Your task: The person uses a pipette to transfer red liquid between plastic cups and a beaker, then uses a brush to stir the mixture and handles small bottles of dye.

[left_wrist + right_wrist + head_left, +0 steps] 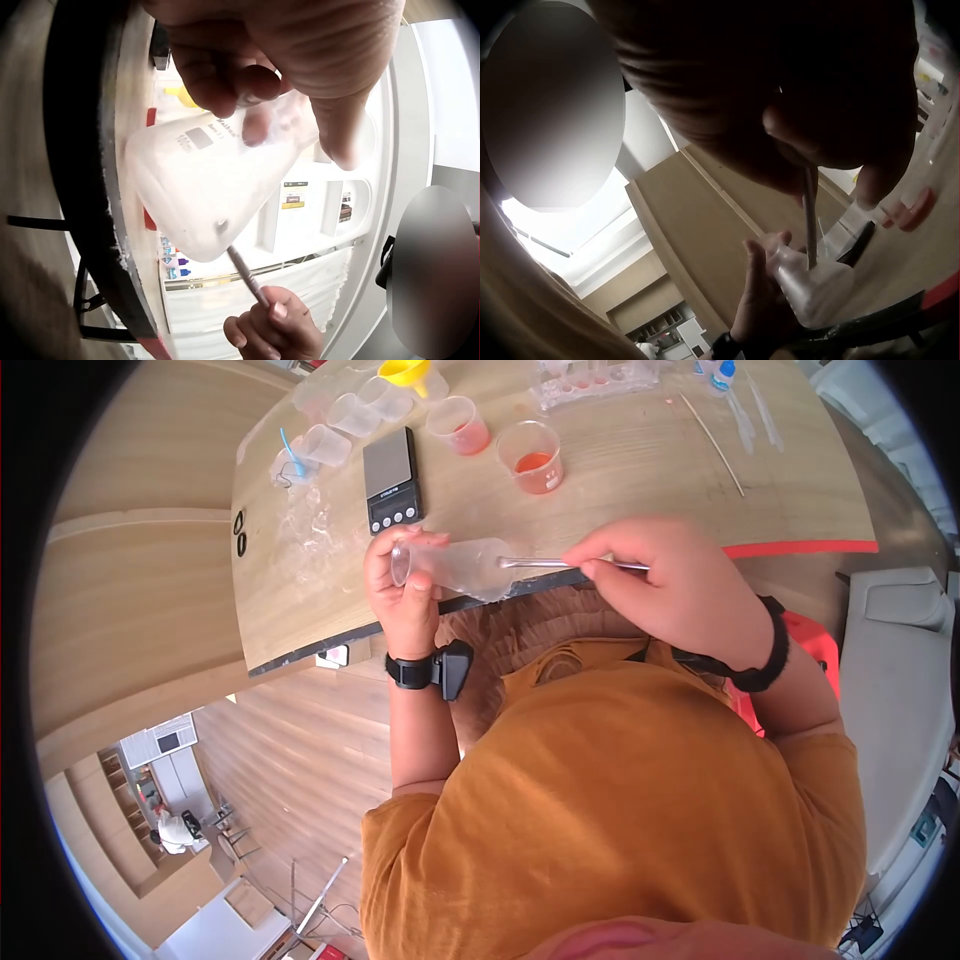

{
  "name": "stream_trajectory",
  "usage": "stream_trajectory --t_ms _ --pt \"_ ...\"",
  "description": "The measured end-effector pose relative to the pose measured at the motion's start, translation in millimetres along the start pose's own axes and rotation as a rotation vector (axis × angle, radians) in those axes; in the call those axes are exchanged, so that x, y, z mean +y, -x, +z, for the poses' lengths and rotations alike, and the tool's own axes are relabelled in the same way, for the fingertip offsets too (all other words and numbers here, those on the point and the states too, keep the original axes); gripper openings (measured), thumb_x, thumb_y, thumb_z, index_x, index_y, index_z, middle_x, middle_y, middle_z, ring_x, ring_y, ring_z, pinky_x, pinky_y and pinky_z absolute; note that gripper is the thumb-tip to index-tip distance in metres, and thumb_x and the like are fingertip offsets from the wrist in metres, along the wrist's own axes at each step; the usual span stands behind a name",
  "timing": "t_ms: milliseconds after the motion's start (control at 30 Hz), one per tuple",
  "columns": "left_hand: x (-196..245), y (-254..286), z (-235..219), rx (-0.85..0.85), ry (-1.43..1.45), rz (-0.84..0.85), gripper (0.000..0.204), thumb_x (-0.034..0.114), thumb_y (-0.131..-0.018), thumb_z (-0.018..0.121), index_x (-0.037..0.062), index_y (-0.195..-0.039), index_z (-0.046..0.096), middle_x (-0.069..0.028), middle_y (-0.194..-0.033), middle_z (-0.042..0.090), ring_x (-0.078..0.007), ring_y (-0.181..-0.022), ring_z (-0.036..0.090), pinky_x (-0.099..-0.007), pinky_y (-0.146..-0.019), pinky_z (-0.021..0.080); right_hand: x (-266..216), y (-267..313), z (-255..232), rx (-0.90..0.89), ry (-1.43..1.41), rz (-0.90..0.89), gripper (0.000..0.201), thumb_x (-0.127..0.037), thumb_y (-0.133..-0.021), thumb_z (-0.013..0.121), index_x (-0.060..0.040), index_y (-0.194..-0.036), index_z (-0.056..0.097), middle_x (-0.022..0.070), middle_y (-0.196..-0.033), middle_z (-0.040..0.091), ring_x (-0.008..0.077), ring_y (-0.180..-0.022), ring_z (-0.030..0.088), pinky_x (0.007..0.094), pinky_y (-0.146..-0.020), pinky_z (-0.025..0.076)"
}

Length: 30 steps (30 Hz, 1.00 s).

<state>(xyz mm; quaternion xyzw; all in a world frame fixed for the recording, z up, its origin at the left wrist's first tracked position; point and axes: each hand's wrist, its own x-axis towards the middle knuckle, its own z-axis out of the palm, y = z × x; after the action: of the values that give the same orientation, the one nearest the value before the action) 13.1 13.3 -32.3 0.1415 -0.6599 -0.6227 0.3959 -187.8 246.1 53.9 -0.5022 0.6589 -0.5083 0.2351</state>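
Observation:
A translucent conical flask [465, 568] lies on its side in the air by the table's front edge, its mouth to the left. The left hand [405, 585] grips it around the neck. Between thumb and fingers, the right hand [665, 575] pinches a thin metal rod [540, 562], whose tip meets the flask's base end. In the left wrist view, the rod [247, 276] touches the flask [202, 180] near a small dark spot on its base. The right wrist view also has the rod [810, 225] against the flask [814, 285]; whether it pierces the wall, I cannot tell.
Behind the hands stand a black scale [392, 480], a beaker of red liquid [535, 470] and another cup of pink liquid [460, 428]. Several clear cups, a yellow funnel [405, 372] and a tube rack [595, 385] are farther back. A thin stick [712, 445] lies at the right.

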Motion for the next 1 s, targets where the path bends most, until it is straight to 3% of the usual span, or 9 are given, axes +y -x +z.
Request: stream_trajectory --t_ms 100,233,433,500,600,700,800,933,1000 --pt "1 0 0 -0.026 0.012 -0.015 0.077 0.061 -0.088 0.082 0.0055 -0.135 0.058 -0.0135 -0.111 0.073 -0.0045 -0.066 0.053 -0.0192 -0.055 0.039 -15 2 -11 -0.111 0.012 0.126 0.02 -0.002 -0.103 0.064 0.0004 -0.118 0.076 0.0064 -0.089 0.074 0.0112 -0.077 0.064 0.0276 -0.07 0.051" --pt "0 -1 3 0.008 0.038 -0.013 0.076 0.059 -0.086 0.085 0.0062 -0.135 0.059 -0.0129 -0.112 0.075 -0.0044 -0.068 0.056 -0.0187 -0.055 0.04 -14 -7 13 -0.041 -0.167 0.078 0.019 -0.003 -0.101 0.065 0.0011 -0.116 0.076 0.0067 -0.086 0.072 0.0108 -0.074 0.061 0.0288 -0.068 0.05" --pt "1 0 -2 -0.016 0.012 -0.01 0.076 0.059 -0.089 0.082 0.0046 -0.137 0.057 -0.0134 -0.112 0.072 -0.0063 -0.072 0.059 -0.0194 -0.057 0.042 -13 0 -7 -0.131 0.011 0.13 0.019 -0.002 -0.102 0.065 0.0009 -0.115 0.077 0.0051 -0.086 0.072 0.0081 -0.075 0.059 0.0282 -0.067 0.048" --pt "0 0 -3 -0.029 0.013 -0.01 0.076 0.059 -0.09 0.082 0.0046 -0.137 0.057 -0.0134 -0.112 0.072 -0.0068 -0.073 0.059 -0.0195 -0.058 0.042 -13 5 -11 -0.079 -0.038 0.192 0.016 -0.007 -0.097 0.067 -0.0019 -0.108 0.077 0.0135 -0.076 0.07 0.0211 -0.064 0.065 0.0348 -0.06 0.049" --pt "1 0 -3 -0.048 0.016 -0.013 0.076 0.059 -0.09 0.081 0.0044 -0.137 0.057 -0.014 -0.112 0.072 -0.0072 -0.071 0.058 -0.0197 -0.058 0.043 -6 -2 10 0.075 -0.091 -0.014 0.016 -0.007 -0.098 0.066 -0.0019 -0.107 0.077 0.0126 -0.075 0.069 0.0214 -0.062 0.063 0.0349 -0.059 0.048" --pt "2 1 -1 -0.008 0.004 -0.016 0.077 0.06 -0.091 0.08 0.0041 -0.138 0.057 -0.0142 -0.112 0.072 -0.0065 -0.068 0.054 -0.0201 -0.058 0.042 1 -14 27 0.072 -0.163 -0.069 0.016 -0.007 -0.098 0.066 -0.0018 -0.107 0.077 0.0122 -0.074 0.069 0.0212 -0.062 0.062 0.0344 -0.059 0.047" --pt "1 0 -1 -0.007 0.016 -0.015 0.076 0.06 -0.092 0.08 0.004 -0.139 0.057 -0.0134 -0.111 0.072 -0.0064 -0.07 0.055 -0.0201 -0.059 0.042 -5 -8 8 -0.05 -0.077 0.088 0.015 -0.008 -0.098 0.066 -0.0015 -0.107 0.077 0.0129 -0.075 0.069 0.022 -0.062 0.062 0.0348 -0.059 0.047" --pt "2 1 -1 -0.024 -0.004 -0.004 0.076 0.06 -0.093 0.079 0.0038 -0.139 0.058 -0.0124 -0.112 0.072 -0.0062 -0.074 0.057 -0.0198 -0.06 0.042 -6 5 -6 -0.074 0.054 0.114 0.015 -0.008 -0.098 0.067 -0.0013 -0.107 0.077 0.014 -0.077 0.069 0.0228 -0.063 0.063 0.0353 -0.059 0.048" --pt "1 0 0 -0.031 0.0 -0.013 0.076 0.06 -0.093 0.078 0.0037 -0.14 0.058 -0.0124 -0.112 0.072 -0.0062 -0.075 0.058 -0.0196 -0.06 0.042 -8 3 6 0.03 -0.063 0.042 0.015 -0.008 -0.098 0.067 -0.0017 -0.108 0.076 0.0141 -0.077 0.069 0.0235 -0.063 0.064 0.0358 -0.059 0.048"
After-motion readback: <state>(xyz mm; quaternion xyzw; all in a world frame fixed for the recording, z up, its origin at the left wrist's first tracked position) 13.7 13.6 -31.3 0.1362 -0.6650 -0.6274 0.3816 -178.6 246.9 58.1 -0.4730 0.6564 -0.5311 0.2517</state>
